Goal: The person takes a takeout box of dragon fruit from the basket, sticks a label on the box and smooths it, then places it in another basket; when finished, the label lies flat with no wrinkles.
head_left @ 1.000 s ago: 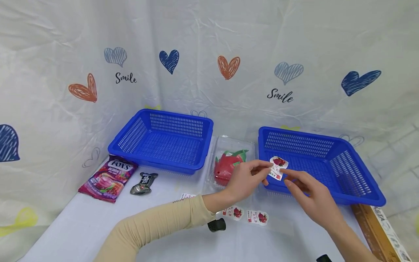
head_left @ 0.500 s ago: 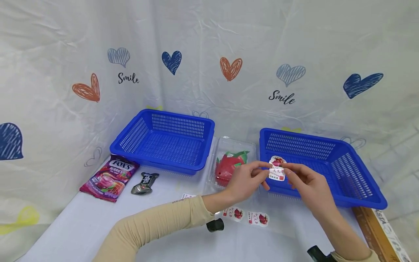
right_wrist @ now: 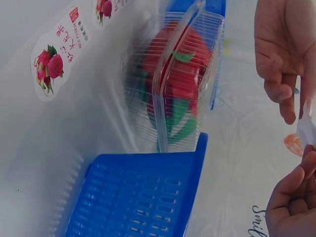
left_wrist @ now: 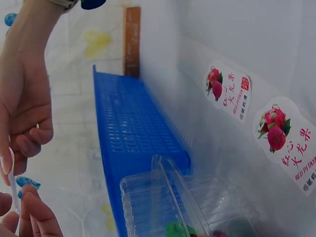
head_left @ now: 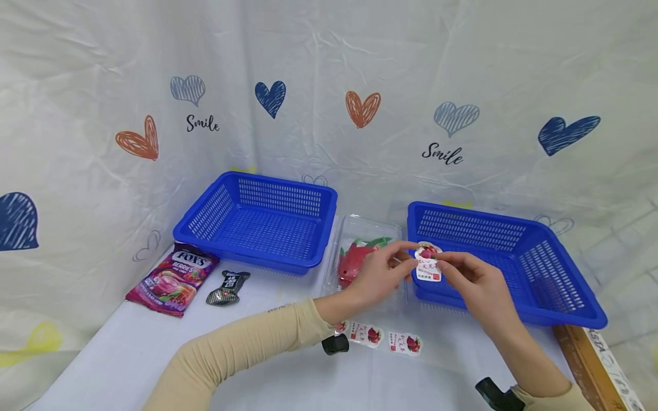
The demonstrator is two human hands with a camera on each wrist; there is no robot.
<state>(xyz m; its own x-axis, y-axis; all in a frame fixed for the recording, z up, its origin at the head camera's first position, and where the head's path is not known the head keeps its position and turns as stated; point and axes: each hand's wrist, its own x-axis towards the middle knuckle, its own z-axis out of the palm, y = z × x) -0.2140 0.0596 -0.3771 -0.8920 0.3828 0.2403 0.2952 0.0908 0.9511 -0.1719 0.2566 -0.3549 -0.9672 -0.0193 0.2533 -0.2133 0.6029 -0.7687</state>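
Observation:
A white dragon-fruit sticker with red lettering is held up between both hands, its printed face toward the head camera. My left hand pinches its left edge between thumb and fingers. On the opposite edge, the thumb and fingertips of my right hand grip it. In the left wrist view the sticker shows nearly edge-on. Behind my left hand, a red dragon fruit with green tips lies in a clear plastic clamshell box, partly hidden by that hand.
Further stickers lie in a row on the white table. Blue baskets stand at the left and right. A Fox's candy bag and a small black wrapped packet sit left. A brown box is at the right edge.
The sticker, tilted a second ago, now stands straighter and has shifted slightly left and up with both hands. My left hand covers more of the dragon fruit.

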